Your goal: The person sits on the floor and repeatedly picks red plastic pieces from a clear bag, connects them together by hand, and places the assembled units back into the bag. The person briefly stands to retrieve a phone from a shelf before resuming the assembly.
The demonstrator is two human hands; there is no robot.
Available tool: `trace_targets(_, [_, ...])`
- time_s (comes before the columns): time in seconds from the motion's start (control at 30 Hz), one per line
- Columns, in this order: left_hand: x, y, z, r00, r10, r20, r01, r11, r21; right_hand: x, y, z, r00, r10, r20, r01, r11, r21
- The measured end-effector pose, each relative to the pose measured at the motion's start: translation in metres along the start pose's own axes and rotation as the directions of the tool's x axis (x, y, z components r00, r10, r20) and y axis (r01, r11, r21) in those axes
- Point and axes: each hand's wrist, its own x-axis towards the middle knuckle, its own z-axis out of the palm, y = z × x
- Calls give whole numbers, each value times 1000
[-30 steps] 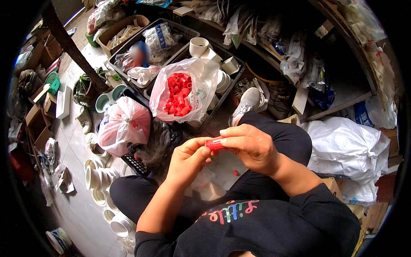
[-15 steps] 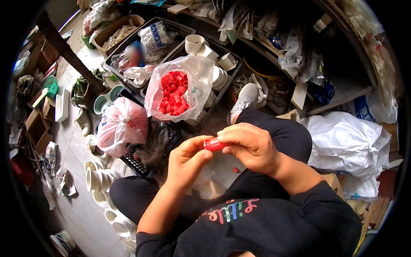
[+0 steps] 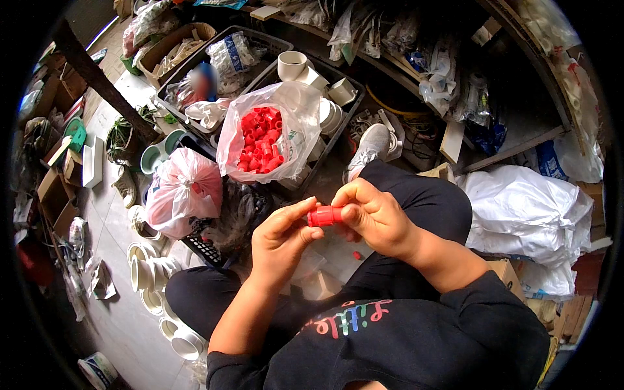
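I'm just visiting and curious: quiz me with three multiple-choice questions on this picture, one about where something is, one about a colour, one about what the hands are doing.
1. Where is the open clear bag of red fittings?
A. in a dark crate ahead of the knees
B. on the person's lap
C. hanging on a wall

2. What colour is the small fitting between the hands?
A. white
B. red
C. green

3. How is that fitting held?
A. lying loose on the floor
B. by the left hand alone
C. pinched by both the left hand and the right hand

Answers: 1 A, the bag sits among white fittings in the crate. 2 B, it is plainly red. 3 C, fingers of both hands touch it.
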Motion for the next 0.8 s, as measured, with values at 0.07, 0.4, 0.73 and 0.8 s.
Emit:
trace_targets(0.07, [0,2,-1,999,-32,1,32,998,-60,2,3,5,983,-179,-34,176,981,-84])
trace_targets(0.4, [0,0,-2,999,-38,1,38,996,-82,6,-10,3,975,-215,-59,191,943,-271])
trace_targets(0.73, [1,-2,-2,998,-59,-7,59,998,-29,8,-7,0,959,-283,-10,264,904,-336])
trace_targets(0.8, [1,0,-1,994,-113,-11,112,990,-87,11,-3,-1,818,-570,75,521,679,-518])
